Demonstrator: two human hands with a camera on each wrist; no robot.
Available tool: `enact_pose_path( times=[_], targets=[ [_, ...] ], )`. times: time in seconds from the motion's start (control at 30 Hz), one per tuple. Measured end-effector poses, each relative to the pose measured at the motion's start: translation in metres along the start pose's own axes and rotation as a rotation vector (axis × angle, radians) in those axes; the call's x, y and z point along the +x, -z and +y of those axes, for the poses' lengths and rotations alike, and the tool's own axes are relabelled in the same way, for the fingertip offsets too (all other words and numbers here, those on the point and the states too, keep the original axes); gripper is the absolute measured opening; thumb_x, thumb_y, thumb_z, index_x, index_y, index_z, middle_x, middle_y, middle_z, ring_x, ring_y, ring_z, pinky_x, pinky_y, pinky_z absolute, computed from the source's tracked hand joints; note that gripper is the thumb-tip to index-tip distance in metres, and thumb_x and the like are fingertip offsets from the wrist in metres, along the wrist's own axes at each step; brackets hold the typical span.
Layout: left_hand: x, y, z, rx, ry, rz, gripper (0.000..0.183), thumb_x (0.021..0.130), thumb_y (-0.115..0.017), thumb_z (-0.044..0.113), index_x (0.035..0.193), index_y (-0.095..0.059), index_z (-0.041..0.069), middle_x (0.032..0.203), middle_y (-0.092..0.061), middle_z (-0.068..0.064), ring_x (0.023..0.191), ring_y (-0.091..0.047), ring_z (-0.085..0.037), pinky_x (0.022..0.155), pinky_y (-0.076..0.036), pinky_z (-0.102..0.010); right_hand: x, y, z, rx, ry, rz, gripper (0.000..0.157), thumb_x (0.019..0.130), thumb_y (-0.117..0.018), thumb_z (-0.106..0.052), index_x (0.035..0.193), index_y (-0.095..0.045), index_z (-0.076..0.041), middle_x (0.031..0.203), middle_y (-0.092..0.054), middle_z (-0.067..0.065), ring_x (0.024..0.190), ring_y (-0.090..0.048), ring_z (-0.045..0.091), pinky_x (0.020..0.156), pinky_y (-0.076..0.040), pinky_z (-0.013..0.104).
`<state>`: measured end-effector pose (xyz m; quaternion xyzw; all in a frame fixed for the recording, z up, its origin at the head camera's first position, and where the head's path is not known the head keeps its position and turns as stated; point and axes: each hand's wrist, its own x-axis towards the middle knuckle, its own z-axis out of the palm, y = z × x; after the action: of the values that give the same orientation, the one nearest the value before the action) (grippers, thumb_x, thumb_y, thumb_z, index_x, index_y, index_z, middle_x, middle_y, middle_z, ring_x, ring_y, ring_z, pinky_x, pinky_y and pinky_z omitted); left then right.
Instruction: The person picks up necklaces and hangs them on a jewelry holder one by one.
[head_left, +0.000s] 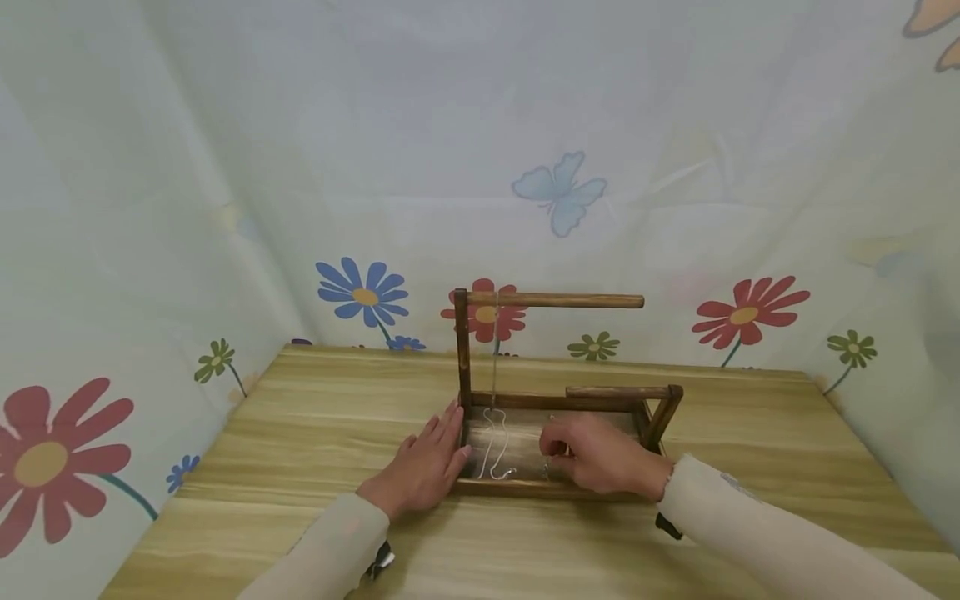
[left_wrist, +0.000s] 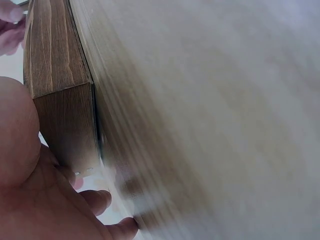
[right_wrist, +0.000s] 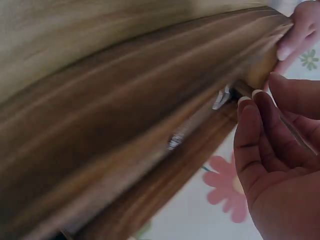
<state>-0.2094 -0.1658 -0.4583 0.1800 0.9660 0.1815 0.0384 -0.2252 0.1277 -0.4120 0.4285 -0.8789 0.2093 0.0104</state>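
Note:
A dark brown wooden stand point(head_left: 555, 488) has a shallow tray base and two side posts with crossbars. My left hand point(head_left: 424, 467) rests against the tray's left end, fingers nearly straight; in the left wrist view its palm lies beside the tray's corner point(left_wrist: 65, 112). Over the right part of the tray is my right hand point(head_left: 596, 454), its fingers curled and bent downward. Whether its fingertips pinch anything is hidden. A shiny metal piece point(right_wrist: 220, 98) shows near those fingertips. From the upper crossbar point(head_left: 555, 299) hangs a thin pale cord point(head_left: 495, 358), which trails loosely into the tray.
The stand sits on a wood-grain table point(head_left: 315, 417). A lower crossbar point(head_left: 618, 392) juts inward from the right post point(head_left: 663, 417). A small shiny piece point(head_left: 512, 472) lies in the tray by the cord. Behind the table hangs a flower-printed cloth point(head_left: 442, 167).

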Motion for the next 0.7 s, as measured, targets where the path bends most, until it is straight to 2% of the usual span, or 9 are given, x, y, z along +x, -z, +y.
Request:
enact_pose_path(
  times=[0.13, 0.27, 0.7],
  targets=[
    [0.000, 0.000, -0.001, 0.000, 0.004, 0.002, 0.066, 0.114, -0.034, 0.039, 0.167, -0.018, 0.004, 0.177, -0.014, -0.011, 0.158, -0.028, -0.044, 0.119, -0.030, -0.072, 0.004, -0.005, 0.006, 0.017, -0.076, -0.047, 0.010, 0.093, -0.076, -0.008, 0.089, -0.073, -0.015, 0.083, -0.069, -0.006, 0.075, -0.059, 0.004, 0.069, -0.051, 0.025],
    [0.000, 0.001, 0.000, -0.009, 0.003, -0.003, 0.066, 0.114, -0.034, 0.040, 0.167, -0.017, 0.005, 0.177, -0.013, -0.011, 0.159, -0.027, -0.044, 0.119, -0.029, -0.072, 0.007, -0.009, 0.009, 0.022, -0.162, -0.061, 0.013, 0.093, -0.077, -0.013, 0.084, -0.069, -0.017, 0.078, -0.064, -0.009, 0.068, -0.053, 0.003, 0.065, -0.047, 0.025],
    [-0.003, 0.004, 0.003, -0.018, 0.004, -0.007, 0.065, 0.114, -0.035, 0.038, 0.167, -0.018, 0.004, 0.177, -0.014, -0.011, 0.158, -0.027, -0.044, 0.119, -0.029, -0.073, 0.015, -0.032, 0.005, -0.002, -0.394, 0.030, 0.035, 0.090, -0.081, -0.021, 0.063, -0.059, -0.018, 0.057, -0.052, -0.008, 0.053, -0.045, 0.009, 0.058, -0.040, 0.029]
  ],
)
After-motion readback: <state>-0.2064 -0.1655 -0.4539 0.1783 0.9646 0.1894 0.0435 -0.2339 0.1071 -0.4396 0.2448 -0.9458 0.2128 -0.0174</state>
